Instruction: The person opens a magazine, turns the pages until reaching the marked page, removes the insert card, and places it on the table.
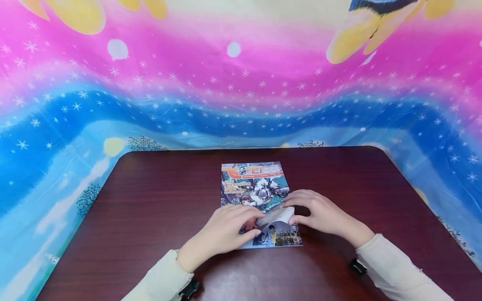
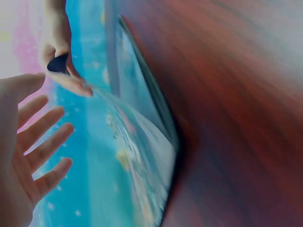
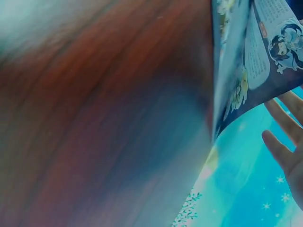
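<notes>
A magazine (image 1: 241, 184) with a colourful illustrated cover lies flat on the dark red-brown table. My right hand (image 1: 320, 211) pinches the lifted cover at its right side, where a pale underside curls up. Printed text and a cartoon figure show on the raised page (image 3: 260, 52) in the right wrist view, with fingers of the right hand (image 3: 289, 137) spread beside it. Over the magazine's lower left part rests my left hand (image 1: 229, 228), its fingers loosely bent and thumb apart. In the left wrist view the left hand's fingers (image 2: 45, 137) are spread beside the bent page (image 2: 142, 151).
The table (image 1: 162, 196) has rounded far corners. Behind it and along both sides hangs a pink and blue cloth (image 1: 211, 96) with snowflakes. A small black device (image 1: 190, 288) sits at the left wrist, another black device (image 1: 357, 266) at the right.
</notes>
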Demonstrator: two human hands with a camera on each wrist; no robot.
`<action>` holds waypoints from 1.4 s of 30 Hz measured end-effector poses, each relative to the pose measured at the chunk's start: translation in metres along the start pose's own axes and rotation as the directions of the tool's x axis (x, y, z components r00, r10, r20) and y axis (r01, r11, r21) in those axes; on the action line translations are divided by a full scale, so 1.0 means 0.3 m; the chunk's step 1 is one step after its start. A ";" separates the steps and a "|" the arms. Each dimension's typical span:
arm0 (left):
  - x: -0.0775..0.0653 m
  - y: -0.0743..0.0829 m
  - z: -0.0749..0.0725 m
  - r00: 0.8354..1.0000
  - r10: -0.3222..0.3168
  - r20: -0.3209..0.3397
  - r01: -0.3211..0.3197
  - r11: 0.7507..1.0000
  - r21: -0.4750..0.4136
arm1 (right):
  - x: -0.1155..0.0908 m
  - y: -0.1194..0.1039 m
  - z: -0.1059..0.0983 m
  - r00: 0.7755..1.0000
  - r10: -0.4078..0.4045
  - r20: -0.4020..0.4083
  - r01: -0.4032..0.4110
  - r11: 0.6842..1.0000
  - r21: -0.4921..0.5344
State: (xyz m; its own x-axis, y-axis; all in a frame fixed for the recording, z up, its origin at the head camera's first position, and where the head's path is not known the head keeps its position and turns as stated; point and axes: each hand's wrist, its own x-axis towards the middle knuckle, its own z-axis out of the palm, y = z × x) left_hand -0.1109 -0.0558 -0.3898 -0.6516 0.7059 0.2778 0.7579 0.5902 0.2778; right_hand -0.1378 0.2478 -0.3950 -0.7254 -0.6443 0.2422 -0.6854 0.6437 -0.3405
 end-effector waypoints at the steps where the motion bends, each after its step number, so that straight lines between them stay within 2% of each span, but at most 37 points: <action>1: 0.013 0.009 -0.001 1.000 0.008 -0.022 -0.008 1.000 -0.002 | 0.006 -0.004 -0.001 1.000 -0.004 -0.015 0.004 1.000 -0.006; 5: 0.055 0.042 -0.002 0.995 0.046 -0.089 -0.046 0.999 0.007 | 0.031 -0.022 -0.004 0.997 -0.026 -0.071 0.024 0.999 -0.023; 10: 0.085 0.065 0.006 0.981 0.085 -0.177 -0.082 0.996 0.024 | 0.054 -0.041 -0.008 0.993 -0.048 -0.112 0.045 0.999 -0.030; 16: 0.097 0.062 0.011 0.945 0.103 -0.310 -0.096 0.995 0.037 | 0.065 -0.056 -0.016 0.990 -0.040 -0.136 0.037 0.999 -0.025; 20: 0.086 0.047 0.004 0.925 0.112 -0.362 -0.097 0.994 0.058 | 0.065 -0.065 -0.029 0.992 -0.005 -0.130 0.005 1.000 -0.002; 24: 0.061 0.019 -0.011 0.916 0.081 -0.394 -0.052 0.995 0.084 | 0.055 -0.067 -0.053 0.989 0.031 -0.147 -0.029 0.999 0.015; 27: 0.031 -0.009 -0.025 0.906 0.034 -0.423 0.003 0.996 0.086 | 0.042 -0.063 -0.068 0.986 0.051 -0.159 -0.049 0.999 0.019; 31: -0.024 -0.046 -0.048 0.891 -0.028 -0.454 0.072 0.994 0.079 | 0.021 -0.058 -0.071 0.989 0.068 -0.129 -0.067 0.998 0.011; 34: -0.069 -0.070 -0.064 0.871 -0.070 -0.486 0.117 0.991 0.066 | 0.004 -0.055 -0.058 0.993 0.075 -0.090 -0.076 0.997 -0.003; 39: -0.133 -0.101 -0.084 0.822 -0.126 -0.556 0.191 0.980 0.060 | -0.020 -0.051 -0.032 0.995 0.098 -0.029 -0.099 0.995 -0.034; 42: -0.166 -0.115 -0.100 0.798 -0.151 -0.583 0.233 0.970 0.069 | -0.035 -0.047 -0.020 0.994 0.108 0.001 -0.108 0.993 -0.054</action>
State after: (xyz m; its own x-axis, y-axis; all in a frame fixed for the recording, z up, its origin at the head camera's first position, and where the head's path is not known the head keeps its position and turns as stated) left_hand -0.1054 -0.1230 -0.3856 -0.6530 0.2463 0.7162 0.5852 0.7643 0.2708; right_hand -0.1210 0.2480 -0.3874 -0.7950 -0.5716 0.2033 -0.6058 0.7305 -0.3152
